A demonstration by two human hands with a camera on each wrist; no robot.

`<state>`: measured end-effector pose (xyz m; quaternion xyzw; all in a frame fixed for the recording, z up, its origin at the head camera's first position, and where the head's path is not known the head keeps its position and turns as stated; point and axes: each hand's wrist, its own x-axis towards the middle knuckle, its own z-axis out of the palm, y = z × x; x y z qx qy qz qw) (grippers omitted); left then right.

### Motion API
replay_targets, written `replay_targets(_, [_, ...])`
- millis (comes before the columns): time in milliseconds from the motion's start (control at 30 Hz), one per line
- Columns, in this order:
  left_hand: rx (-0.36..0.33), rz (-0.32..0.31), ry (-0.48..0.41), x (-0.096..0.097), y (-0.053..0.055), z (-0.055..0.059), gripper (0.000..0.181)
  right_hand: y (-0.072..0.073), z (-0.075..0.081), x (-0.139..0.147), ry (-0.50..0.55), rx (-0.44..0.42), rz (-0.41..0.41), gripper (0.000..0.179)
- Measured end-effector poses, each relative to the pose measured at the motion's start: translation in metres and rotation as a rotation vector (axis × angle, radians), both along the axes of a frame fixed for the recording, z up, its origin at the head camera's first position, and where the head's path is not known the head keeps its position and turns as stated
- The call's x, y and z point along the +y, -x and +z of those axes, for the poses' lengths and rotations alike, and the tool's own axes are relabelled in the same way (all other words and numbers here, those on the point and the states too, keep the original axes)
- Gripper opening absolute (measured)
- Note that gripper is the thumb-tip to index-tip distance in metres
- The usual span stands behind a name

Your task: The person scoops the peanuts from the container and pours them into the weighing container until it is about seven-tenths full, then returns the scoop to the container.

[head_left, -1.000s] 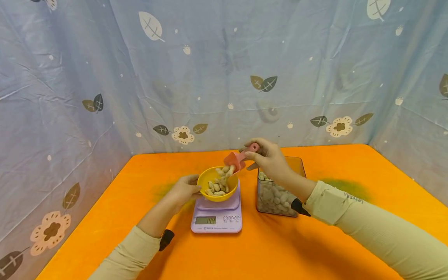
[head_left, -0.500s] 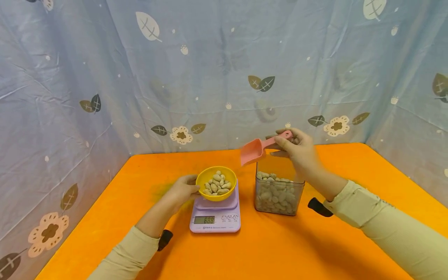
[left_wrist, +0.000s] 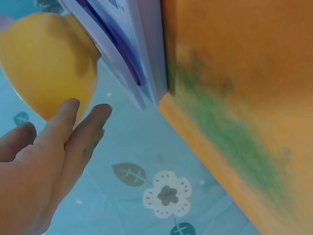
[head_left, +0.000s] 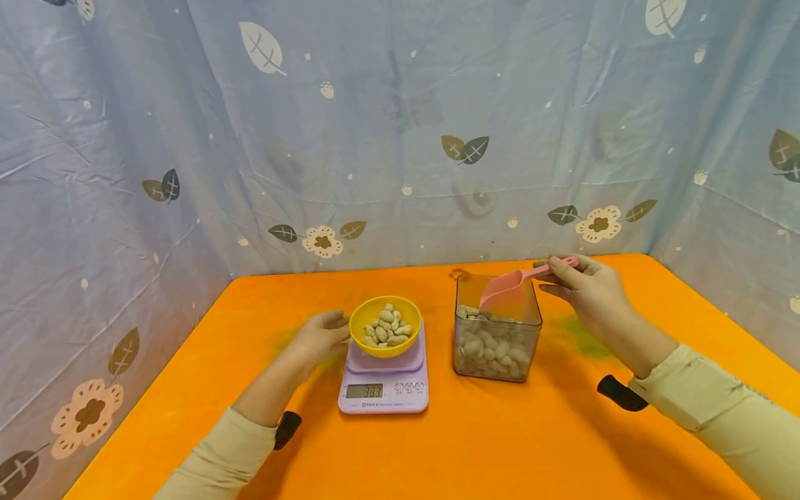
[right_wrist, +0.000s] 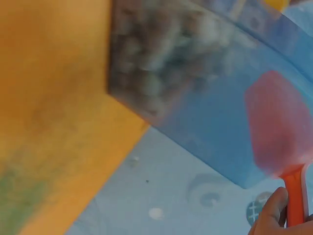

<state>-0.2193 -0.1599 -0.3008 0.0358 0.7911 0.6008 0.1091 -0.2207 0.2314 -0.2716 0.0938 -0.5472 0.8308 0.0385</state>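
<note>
A yellow bowl [head_left: 356,339] with several unshelled peanuts [head_left: 386,328] in it sits on a lilac kitchen scale [head_left: 384,401], whose display seems to read 333. My left hand [head_left: 317,343] is beside the bowl's left side, fingers extended; in the left wrist view the fingertips [left_wrist: 71,105] are close to the yellow wall, and I cannot tell if they touch. My right hand [head_left: 590,286] pinches the handle of a pink scoop [head_left: 503,289], its blade tilted down inside a clear box [head_left: 498,322] partly filled with peanuts. The blade looks to be just above or at the nuts.
An orange cloth [head_left: 462,451] covers the table, with green patches [head_left: 584,337] at the sides. A patterned blue curtain [head_left: 375,139] closes off the back and both sides. The box stands to the right of the scale, with a gap between them.
After tipping peanuts into the bowl, the scoop has travelled right and down into the box with my right hand. My left hand has let go of the bowl. The scale's display has changed.
</note>
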Motion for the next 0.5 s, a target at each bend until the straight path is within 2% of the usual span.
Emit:
replay_targets(167, [0.013,0.013,0.013,-0.002,0.0,-0.001,0.054,-0.001,-0.016,0.0,-0.064,-0.06,-0.029,0.016])
replay_targets(233, [0.016,0.015,0.01,-0.003,-0.001,-0.001,0.053,-0.001,-0.021,-0.002,-0.145,-0.088,-0.052,0.016])
replay_targets(300, [0.025,0.012,0.015,-0.004,-0.002,-0.001,0.053,0.0,-0.024,-0.002,-0.279,-0.11,-0.069,0.009])
replay_targets(333, [0.031,0.014,0.019,-0.005,-0.003,-0.001,0.053,0.0,-0.025,-0.003,-0.361,-0.117,-0.075,0.013])
replay_targets(400, [0.045,0.022,0.041,-0.007,-0.003,-0.001,0.053,0.001,-0.025,-0.002,-0.527,-0.116,-0.077,0.035])
replay_targets(500, [0.081,0.047,0.1,-0.012,-0.004,0.0,0.054,0.0,-0.02,0.005,-0.699,-0.085,-0.058,0.066])
